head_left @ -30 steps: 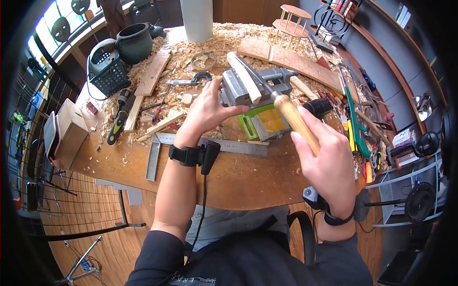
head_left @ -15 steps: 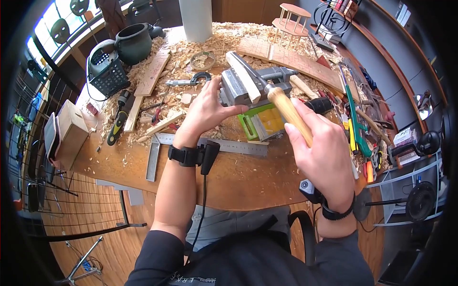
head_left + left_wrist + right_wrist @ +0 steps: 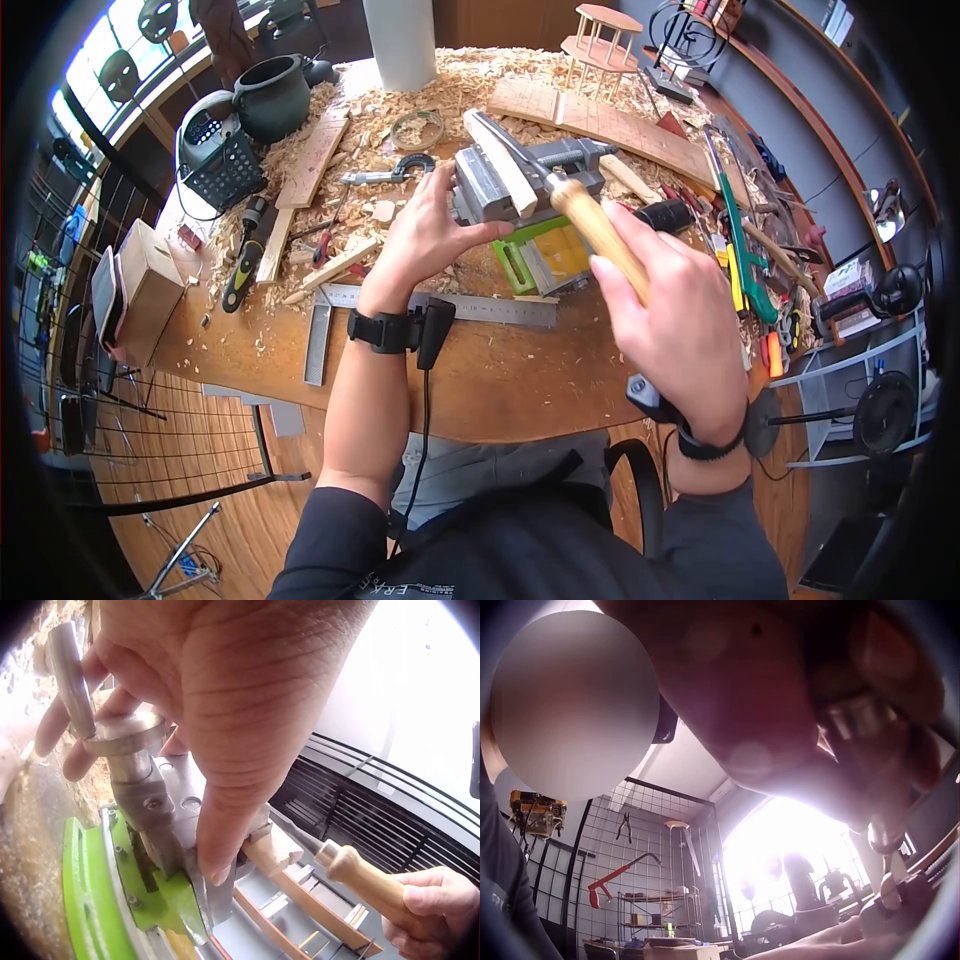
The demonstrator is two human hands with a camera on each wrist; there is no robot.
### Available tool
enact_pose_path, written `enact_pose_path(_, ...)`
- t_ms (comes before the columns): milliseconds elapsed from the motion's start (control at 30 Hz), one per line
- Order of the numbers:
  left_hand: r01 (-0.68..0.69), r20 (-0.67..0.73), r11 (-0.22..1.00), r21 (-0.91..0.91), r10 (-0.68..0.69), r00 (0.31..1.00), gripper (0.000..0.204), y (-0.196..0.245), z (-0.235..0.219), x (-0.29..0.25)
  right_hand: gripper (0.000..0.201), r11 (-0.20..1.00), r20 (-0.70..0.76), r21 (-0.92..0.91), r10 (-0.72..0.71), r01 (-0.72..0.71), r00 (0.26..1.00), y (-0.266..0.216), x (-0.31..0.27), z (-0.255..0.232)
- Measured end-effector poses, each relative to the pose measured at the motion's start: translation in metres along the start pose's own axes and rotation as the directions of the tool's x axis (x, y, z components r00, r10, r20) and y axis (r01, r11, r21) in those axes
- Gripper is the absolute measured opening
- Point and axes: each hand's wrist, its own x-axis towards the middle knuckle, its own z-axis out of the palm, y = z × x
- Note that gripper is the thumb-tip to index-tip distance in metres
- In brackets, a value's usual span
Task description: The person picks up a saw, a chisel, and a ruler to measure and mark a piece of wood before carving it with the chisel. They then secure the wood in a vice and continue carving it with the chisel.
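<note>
From the head view you have one grey vise on one green base, clamping one pale strip of wood, and one chisel whose wooden handle your right hand grips with the fingers wrapped round it, the blade end pointing at the strip. Your left hand lies against the near end of the vise, fingers straight and spread, thumb along its front edge. One steel square lies just this side of your left wrist. At the left wrist, your thumb presses the vise body, your fingers behind its one screw handle; the chisel handle sits off to the right, apart from them. The right wrist view is too dark and blurred to tell your grip.
</note>
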Motion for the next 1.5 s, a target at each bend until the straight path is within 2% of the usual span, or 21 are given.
enact_pose_path(33,0.002,0.005,1.0,-0.01,-0.002,1.0,0.093,0.001,0.0,0.0,0.039,0.999,-0.04,-0.026,-0.048,0.047,0.998,0.003,0.003,0.005)
enact_pose_path(133,0.031,0.01,0.999,-0.024,-0.031,0.999,0.093,0.006,-0.003,-0.002,0.039,1.0,-0.044,0.003,-0.031,0.031,0.999,0.005,-0.004,0.0)
enact_pose_path(167,0.031,0.009,0.999,-0.024,-0.031,0.999,0.093,0.005,-0.003,-0.001,0.039,1.0,-0.006,-0.01,0.008,-0.008,1.0,0.005,-0.007,-0.002)
enact_pose_path(267,-0.005,0.004,0.999,-0.049,0.006,1.0,0.094,0.0,0.002,0.0,0.039,0.999,0.0,0.027,-0.018,0.018,1.0,0.002,0.004,0.0)
enact_pose_path(300,-0.003,-0.003,0.999,-0.047,0.003,1.0,0.094,-0.002,0.002,0.0,0.038,0.997,-0.055,0.042,-0.061,0.063,0.997,0.01,0.011,0.01)
enact_pose_path(333,0.0,-0.011,0.999,-0.043,0.0,1.0,0.095,-0.003,0.003,0.0,0.038,0.997,-0.058,0.043,-0.058,0.061,0.997,0.012,0.009,0.013)
enact_pose_path(400,-0.006,-0.019,0.999,-0.041,0.005,1.0,0.094,-0.004,0.002,0.001,0.037,0.992,-0.163,0.096,-0.066,0.082,0.984,0.015,0.008,0.014)
enact_pose_path(433,-0.012,-0.018,0.999,-0.03,0.011,1.0,0.094,-0.003,0.002,0.001,0.038,0.987,-0.165,0.157,-0.017,0.043,0.986,0.015,0.002,0.008)
enact_pose_path(533,0.001,-0.016,1.0,-0.023,-0.001,1.0,0.093,-0.001,0.002,-0.001,0.039,0.986,-0.144,0.168,0.023,0.001,0.989,0.022,-0.015,-0.002)
enact_pose_path(567,-0.002,-0.014,1.0,-0.022,0.002,1.0,0.093,-0.001,0.002,-0.001,0.039,0.971,-0.151,0.235,-0.004,0.039,0.989,0.024,-0.018,-0.001)
enact_pose_path(667,-0.006,-0.018,1.0,-0.019,0.006,1.0,0.093,-0.003,0.002,-0.001,0.037,0.966,-0.158,0.252,-0.024,0.064,0.987,0.027,-0.021,0.001)
enact_pose_path(767,-0.009,-0.022,1.0,-0.021,0.009,1.0,0.092,-0.002,0.002,-0.002,0.037,0.961,-0.11,0.275,0.027,0.004,0.994,0.025,-0.021,-0.002)
enact_pose_path(833,-0.005,-0.019,1.0,-0.024,0.004,1.0,0.092,0.001,0.001,-0.002,0.037,0.959,-0.111,0.281,0.01,0.022,0.994,0.031,-0.022,0.002)
enact_pose_path(900,0.043,0.006,0.998,-0.04,-0.043,0.999,0.095,0.004,-0.001,-0.003,0.037,0.956,-0.112,0.29,-0.009,0.041,0.994,0.033,-0.021,0.003)
enact_pose_path(1067,0.008,-0.008,1.0,-0.024,-0.008,1.0,0.094,0.002,0.0,-0.002,0.038,0.924,-0.063,0.382,0.037,-0.01,0.997,0.035,-0.022,0.005)
enact_pose_path(1433,0.03,-0.013,0.998,-0.058,-0.031,0.999,0.091,-0.003,0.003,-0.001,0.039,0.92,-0.047,0.393,0.026,-0.006,0.999,0.038,-0.022,0.006)
enact_pose_path(1500,0.047,0.01,0.998,-0.048,-0.046,0.999,0.098,-0.003,0.002,0.0,0.04,0.914,-0.048,0.405,0.03,-0.007,0.998,0.035,-0.02,0.006)
